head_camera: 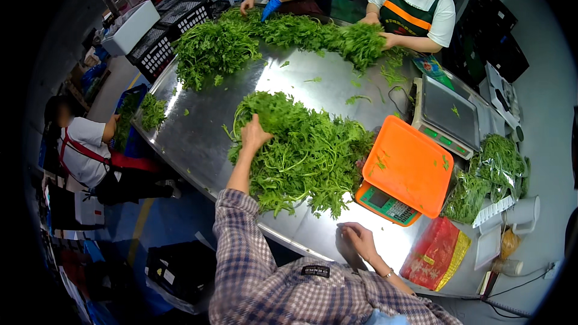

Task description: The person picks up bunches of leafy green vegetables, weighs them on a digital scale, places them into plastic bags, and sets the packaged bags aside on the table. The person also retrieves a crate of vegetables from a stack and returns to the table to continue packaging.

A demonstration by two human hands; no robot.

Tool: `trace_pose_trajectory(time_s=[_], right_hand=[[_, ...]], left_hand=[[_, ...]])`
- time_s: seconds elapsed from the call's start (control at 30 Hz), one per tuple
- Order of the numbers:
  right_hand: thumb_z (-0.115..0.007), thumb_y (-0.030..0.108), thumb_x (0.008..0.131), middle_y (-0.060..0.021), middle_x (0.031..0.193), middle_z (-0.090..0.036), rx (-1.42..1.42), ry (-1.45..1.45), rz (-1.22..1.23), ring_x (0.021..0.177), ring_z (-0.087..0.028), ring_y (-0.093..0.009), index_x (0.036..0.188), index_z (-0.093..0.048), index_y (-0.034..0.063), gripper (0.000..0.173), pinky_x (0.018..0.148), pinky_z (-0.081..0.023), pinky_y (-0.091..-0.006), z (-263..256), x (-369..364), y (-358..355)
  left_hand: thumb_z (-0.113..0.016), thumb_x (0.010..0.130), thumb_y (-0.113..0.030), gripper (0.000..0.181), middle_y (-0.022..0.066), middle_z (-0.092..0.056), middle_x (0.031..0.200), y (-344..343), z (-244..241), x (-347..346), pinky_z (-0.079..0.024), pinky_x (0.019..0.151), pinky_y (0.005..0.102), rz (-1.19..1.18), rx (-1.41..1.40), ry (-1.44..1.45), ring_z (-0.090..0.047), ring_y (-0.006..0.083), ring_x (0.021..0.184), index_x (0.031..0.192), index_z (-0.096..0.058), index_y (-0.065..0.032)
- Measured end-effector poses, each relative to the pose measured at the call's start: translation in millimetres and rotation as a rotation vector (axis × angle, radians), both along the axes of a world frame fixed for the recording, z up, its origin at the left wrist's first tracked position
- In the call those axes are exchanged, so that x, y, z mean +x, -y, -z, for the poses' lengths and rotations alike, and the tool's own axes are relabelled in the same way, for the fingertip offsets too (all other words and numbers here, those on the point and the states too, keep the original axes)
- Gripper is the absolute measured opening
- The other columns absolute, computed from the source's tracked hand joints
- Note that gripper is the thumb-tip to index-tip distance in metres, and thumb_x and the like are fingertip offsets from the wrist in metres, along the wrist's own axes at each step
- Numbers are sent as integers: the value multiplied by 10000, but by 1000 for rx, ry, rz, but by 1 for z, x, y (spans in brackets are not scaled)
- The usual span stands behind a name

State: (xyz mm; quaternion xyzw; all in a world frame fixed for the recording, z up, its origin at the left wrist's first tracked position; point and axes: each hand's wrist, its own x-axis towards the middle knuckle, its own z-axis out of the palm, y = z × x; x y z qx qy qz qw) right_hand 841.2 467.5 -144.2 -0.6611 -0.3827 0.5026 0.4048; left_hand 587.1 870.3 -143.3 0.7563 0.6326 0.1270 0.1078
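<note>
A big heap of leafy greens (pixel 311 153), with lobed leaves and pale stems, lies before me on a stainless-steel table (pixel 203 117). My left hand (pixel 255 134) grips the heap's upper left side, thumb and finger spread around a blurred clump. Low over the table's near edge is my right hand (pixel 360 239), its fingers loosely curled; a small dark spot shows at a fingertip, too unclear to name. To the right of the heap stands a digital scale (pixel 388 205) with an orange tray (pixel 408 167). A red and gold plastic bag (pixel 433 255) lies right of my right hand.
Across the table, two people handle more greens (pixel 216 45); one wears a blue glove (pixel 271 7). A second scale (pixel 447 108) stands behind the orange tray. Bagged greens (pixel 496 167) lie by the right wall. Another person works at a blue crate (pixel 137 137) on the left.
</note>
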Motion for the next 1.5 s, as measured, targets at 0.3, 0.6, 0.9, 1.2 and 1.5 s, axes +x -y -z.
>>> trace_pose_trajectory(time_s=[0.3, 0.6, 0.9, 1.2, 1.5], right_hand=[[-528, 113, 943, -83, 938, -681, 48, -132, 1, 869, -639, -133, 1092, -625, -11, 217, 776, -504, -251, 6, 6, 13], [-529, 130, 945, -88, 931, -685, 158, -221, 12, 860, -645, -129, 1103, -622, -13, 233, 760, -507, -253, 0, 24, 45], [-531, 132, 946, -93, 950, -681, 182, -135, 290, 881, -642, -139, 1121, -607, -15, 242, 776, -501, -253, -34, 118, 140], [-544, 120, 926, -148, 1010, -635, 236, 437, 485, 854, -644, -217, 1096, -592, -39, 238, 738, -507, -305, -58, 202, 249], [-600, 218, 867, -204, 1282, -493, 119, 955, 193, 1164, -454, -377, 1175, -562, -14, 388, 967, -373, -460, 16, 224, 291]], left_hand=[[-718, 797, -246, 512, 140, -625, 1131, -13, -85, -98, -460, 869, 333, -84, -132, 961, -598, 219, 1011, 1205, -570, 26], [-721, 823, -305, 698, 158, -454, 1373, -1, -167, -66, -400, 1009, 401, 20, -72, 1446, -458, 280, 1238, 1357, -409, 19], [-802, 615, -450, 615, 141, -679, 857, 156, -218, 277, -525, 736, 311, 436, -203, 386, -655, 199, 774, 1001, -662, 8], [-718, 630, -650, 1103, 264, -385, 1374, 264, -135, 348, -306, 1009, 608, 311, -77, -76, -366, 412, 1275, 1414, -268, -19], [-676, 799, -177, 485, 218, -539, 1156, 388, 7, 161, -393, 940, 443, 54, 206, 325, -476, 383, 1099, 1201, -494, 23]])
